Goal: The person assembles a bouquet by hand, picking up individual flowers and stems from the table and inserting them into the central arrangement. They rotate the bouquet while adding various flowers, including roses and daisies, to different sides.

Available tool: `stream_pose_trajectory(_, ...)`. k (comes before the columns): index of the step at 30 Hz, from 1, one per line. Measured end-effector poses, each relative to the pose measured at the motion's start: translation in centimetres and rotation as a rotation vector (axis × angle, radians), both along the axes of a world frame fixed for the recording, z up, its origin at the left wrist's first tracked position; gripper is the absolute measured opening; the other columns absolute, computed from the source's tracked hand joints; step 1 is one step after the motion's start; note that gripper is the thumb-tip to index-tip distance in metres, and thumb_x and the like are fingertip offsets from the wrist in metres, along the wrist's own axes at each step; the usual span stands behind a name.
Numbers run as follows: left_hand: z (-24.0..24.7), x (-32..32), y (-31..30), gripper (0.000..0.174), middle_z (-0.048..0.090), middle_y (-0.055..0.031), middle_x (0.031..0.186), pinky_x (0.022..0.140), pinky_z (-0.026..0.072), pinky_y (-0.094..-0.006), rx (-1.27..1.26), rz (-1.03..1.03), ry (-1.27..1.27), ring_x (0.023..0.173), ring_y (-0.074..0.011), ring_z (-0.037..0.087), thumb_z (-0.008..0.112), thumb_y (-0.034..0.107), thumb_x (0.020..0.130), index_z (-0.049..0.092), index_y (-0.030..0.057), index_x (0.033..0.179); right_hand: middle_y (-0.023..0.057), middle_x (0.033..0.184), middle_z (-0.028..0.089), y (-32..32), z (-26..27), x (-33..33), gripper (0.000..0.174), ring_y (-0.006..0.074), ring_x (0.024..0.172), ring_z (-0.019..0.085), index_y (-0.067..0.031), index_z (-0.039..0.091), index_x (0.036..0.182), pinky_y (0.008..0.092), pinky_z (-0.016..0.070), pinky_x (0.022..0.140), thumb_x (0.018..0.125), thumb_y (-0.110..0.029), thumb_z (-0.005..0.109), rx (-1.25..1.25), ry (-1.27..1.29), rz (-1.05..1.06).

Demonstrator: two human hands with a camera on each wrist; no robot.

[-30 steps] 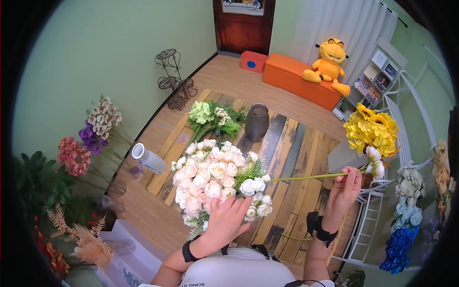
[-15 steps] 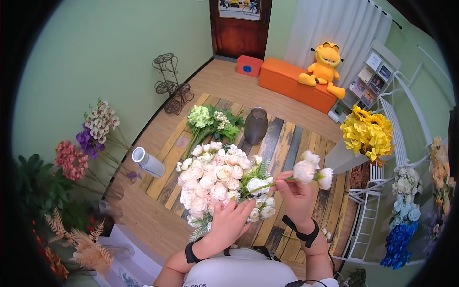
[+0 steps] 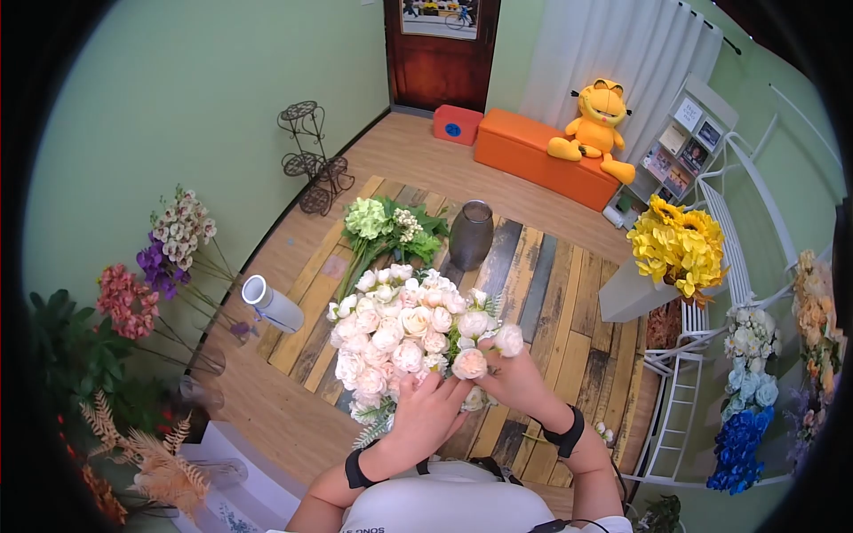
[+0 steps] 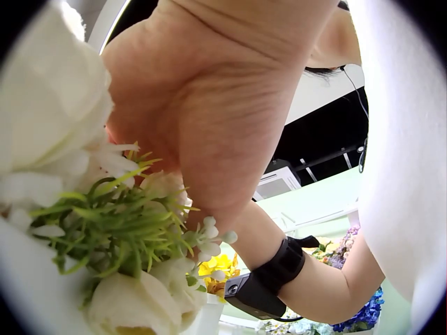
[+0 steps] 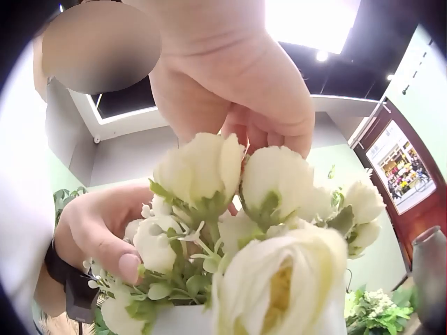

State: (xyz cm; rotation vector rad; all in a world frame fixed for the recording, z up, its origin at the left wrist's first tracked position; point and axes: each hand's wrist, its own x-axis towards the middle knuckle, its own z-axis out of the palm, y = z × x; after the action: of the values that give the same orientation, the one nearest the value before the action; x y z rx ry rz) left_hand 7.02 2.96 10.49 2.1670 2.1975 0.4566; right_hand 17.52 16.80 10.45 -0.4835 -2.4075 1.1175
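Note:
A full bouquet of pale pink and white roses (image 3: pixel 386 338) with ferny greenery stands before the person, set in a white container (image 5: pixel 183 321). At its right side the right hand (image 3: pixel 517 384) pinches a flower stem just under its pale blooms (image 3: pixel 469 363); the stem itself is hidden among the other flowers. The left hand (image 3: pixel 425 416) rests on the near side of the bouquet, its fingers laid over the blooms. In the right wrist view the left thumb (image 5: pixel 115 262) lies beside small white buds and leaves.
Behind the bouquet stand a dark glass vase (image 3: pixel 471 235) and green hydrangea stems (image 3: pixel 366 218) on the plank table (image 3: pixel 542 355). Yellow sunflowers (image 3: pixel 677 244) in a grey vase are on the right. A white vase (image 3: pixel 272 304) stands left. Below right lies a small white sprig (image 3: pixel 604 433).
The right hand has moved left and down to the bouquet with the flower stem, whose long green length has gone in among the flowers. The left hand has stayed in place.

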Motion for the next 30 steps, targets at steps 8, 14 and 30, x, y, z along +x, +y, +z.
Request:
stream_pose_trajectory(8,-0.2,-0.2,0.0,0.051,0.054,0.0007,0.101,0.072,0.0295,-0.0375,0.014,-0.031,-0.011,0.085,-0.015,0.046,0.065,0.025,0.067,0.048,0.0126,0.114,0.013,0.079,0.06,0.5,-0.3,-0.3,0.022,0.0295,0.073,0.058,-0.0055,0.061,0.09,0.0352,0.0464,0.064,0.072,-0.017,0.065,0.099,-0.088,-0.041)
stream_pose_trajectory(14,-0.4,-0.1,0.0,0.053,0.054,0.0003,0.102,0.075,0.029,-0.0388,0.087,-0.008,0.043,0.09,-0.0157,0.048,0.067,0.027,0.066,0.049,0.0125,0.114,0.0081,0.082,0.058,0.2,2.5,0.3,0.024,0.0179,0.069,0.054,-0.0024,0.06,0.093,0.0268,0.0453,0.06,0.07,-0.009,0.067,-0.153,0.07,0.027)
stream_pose_trajectory(30,-0.8,-0.2,-0.1,0.053,0.054,0.0025,0.107,0.075,0.0287,-0.0381,0.064,-0.011,0.065,0.09,-0.0135,0.046,0.064,0.029,0.069,0.047,0.0144,0.118,0.0085,0.082,0.056,-0.3,2.7,0.2,0.027,0.0147,0.067,0.054,0.0,0.057,0.097,0.0242,0.045,0.06,0.071,-0.004,0.061,-0.238,-0.014,-0.033)
